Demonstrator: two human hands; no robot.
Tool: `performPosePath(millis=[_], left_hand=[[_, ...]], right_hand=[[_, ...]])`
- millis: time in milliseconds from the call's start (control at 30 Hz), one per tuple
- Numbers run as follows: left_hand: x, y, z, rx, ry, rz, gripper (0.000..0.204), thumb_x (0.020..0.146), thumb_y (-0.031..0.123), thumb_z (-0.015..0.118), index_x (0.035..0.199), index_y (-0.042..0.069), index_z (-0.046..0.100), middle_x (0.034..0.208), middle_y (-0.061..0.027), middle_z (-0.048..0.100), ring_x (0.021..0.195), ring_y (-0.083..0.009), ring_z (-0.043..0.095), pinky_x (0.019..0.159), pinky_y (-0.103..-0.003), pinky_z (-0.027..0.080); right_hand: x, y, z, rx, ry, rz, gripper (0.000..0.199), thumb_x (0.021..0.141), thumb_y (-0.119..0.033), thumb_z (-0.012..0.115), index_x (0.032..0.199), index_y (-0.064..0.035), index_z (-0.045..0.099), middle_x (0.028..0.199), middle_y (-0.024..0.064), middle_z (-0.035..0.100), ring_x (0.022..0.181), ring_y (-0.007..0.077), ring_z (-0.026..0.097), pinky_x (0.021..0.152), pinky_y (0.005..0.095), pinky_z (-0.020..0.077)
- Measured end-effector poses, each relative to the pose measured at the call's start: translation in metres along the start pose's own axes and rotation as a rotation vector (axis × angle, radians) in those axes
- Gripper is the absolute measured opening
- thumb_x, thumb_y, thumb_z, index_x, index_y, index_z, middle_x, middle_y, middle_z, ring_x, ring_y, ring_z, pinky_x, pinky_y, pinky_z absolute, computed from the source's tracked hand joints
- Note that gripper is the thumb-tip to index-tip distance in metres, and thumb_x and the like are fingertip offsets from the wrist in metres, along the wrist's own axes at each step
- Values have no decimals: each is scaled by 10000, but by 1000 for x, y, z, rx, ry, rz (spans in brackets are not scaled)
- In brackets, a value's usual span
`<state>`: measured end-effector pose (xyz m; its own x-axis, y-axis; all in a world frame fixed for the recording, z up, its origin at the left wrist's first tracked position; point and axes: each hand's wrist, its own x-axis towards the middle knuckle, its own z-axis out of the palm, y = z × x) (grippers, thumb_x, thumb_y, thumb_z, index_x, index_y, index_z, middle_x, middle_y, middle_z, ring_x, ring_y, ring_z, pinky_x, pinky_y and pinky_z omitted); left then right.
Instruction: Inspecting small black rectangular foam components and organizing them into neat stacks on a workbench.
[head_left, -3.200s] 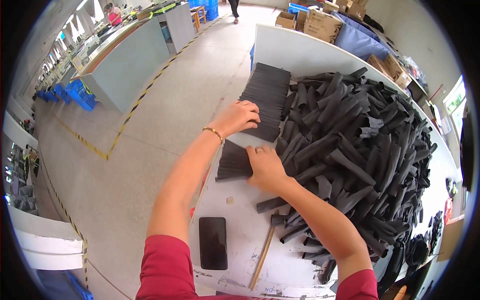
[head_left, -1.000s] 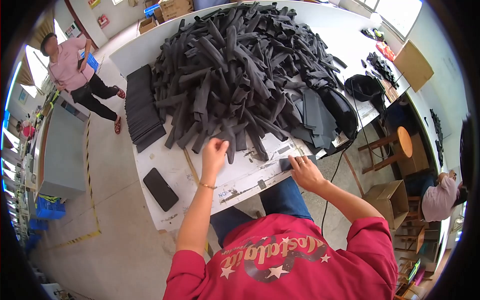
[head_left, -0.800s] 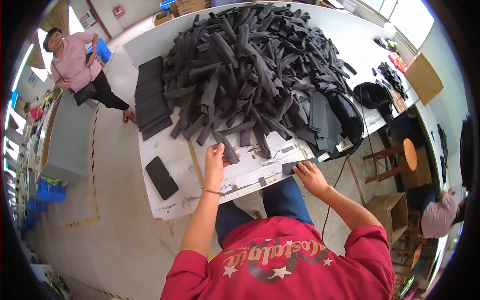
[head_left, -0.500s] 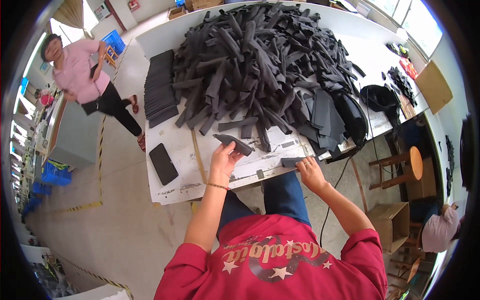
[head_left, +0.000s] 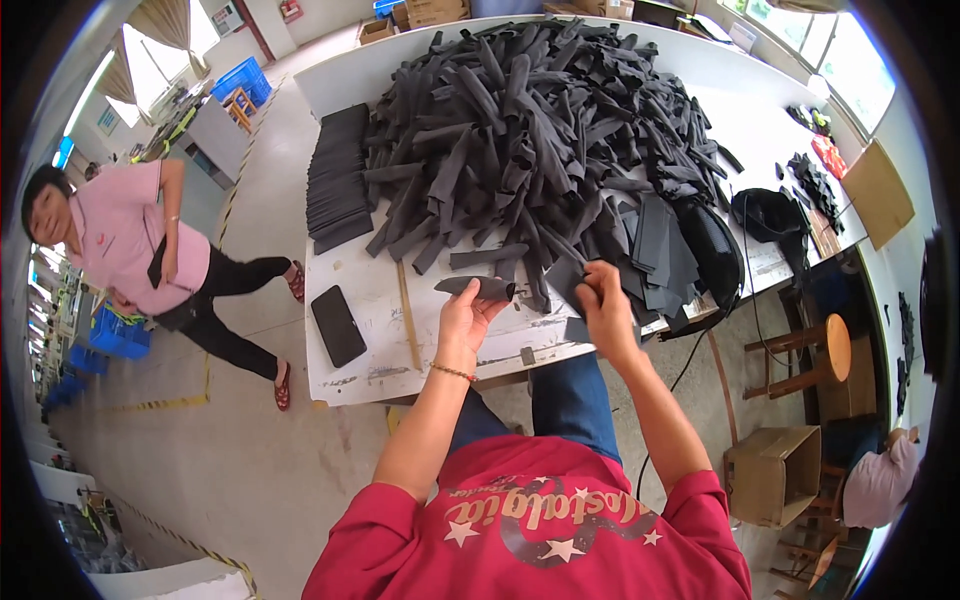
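My left hand is closed round a dark grey fabric tube, one end of which gapes open. In my right hand is a flat dark rectangular piece, pinched between the fingers and raised over the table's front part. Below that hand another small flat piece lies at the table's near edge. Just beyond both hands rises a big heap of dark fabric tubes. Flat dark panels lie loosely stacked right of my right hand.
A neat row of dark pieces lines the table's left side, with a black phone nearer me. A black bag-like object and a cable are at the right. Beyond are a wooden stool, a carton and a person in pink at left.
My right hand has lifted from the table's edge toward the heap, now with a flat piece in it. The left hand's tube has turned, its open end now showing. The person in pink has come nearer.
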<state>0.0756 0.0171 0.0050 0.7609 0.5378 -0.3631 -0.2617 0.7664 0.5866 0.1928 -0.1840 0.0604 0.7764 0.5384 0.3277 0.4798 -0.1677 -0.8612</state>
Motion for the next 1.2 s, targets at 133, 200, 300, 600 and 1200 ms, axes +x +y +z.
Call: performPosePath(millis=[133,200,300,600,1200], left_hand=[[-4,10,-5,3,4,41,259,981,164,535,1116,-56,554,1102,-204,653,987,-310,667,884,-459,571],[-6,11,1,6,-32,59,250,973,155,554,1134,-36,541,1100,-185,656,976,-294,670,873,-442,577],[-11,15,9,14,-63,24,242,961,134,574,1140,-23,526,1100,-185,654,971,-288,671,869,-436,579],[-26,18,18,74,-130,-16,277,946,96,586,1189,14,482,1095,-197,640,973,-312,669,826,-459,594],[-43,4,47,-4,-364,241,297,978,267,573,1091,-6,602,987,-162,696,1081,-247,623,985,-359,461]], right_hand=[[-21,-33,10,-129,-325,-66,378,818,-156,743,1048,-32,472,967,157,575,917,338,568,800,393,454],[-21,-25,15,-163,-303,-185,374,802,-136,744,1032,-26,471,934,162,570,897,388,550,764,450,449],[-19,-26,16,-272,-225,-435,364,771,-100,754,1042,-19,525,1002,152,604,876,360,554,752,416,458],[-16,-34,16,-366,-92,-489,289,738,-76,744,1015,-50,665,885,78,659,828,278,582,750,397,454],[-30,-60,56,-341,-140,-399,421,766,-67,720,1117,-23,491,1093,195,538,1006,385,532,845,453,439]])
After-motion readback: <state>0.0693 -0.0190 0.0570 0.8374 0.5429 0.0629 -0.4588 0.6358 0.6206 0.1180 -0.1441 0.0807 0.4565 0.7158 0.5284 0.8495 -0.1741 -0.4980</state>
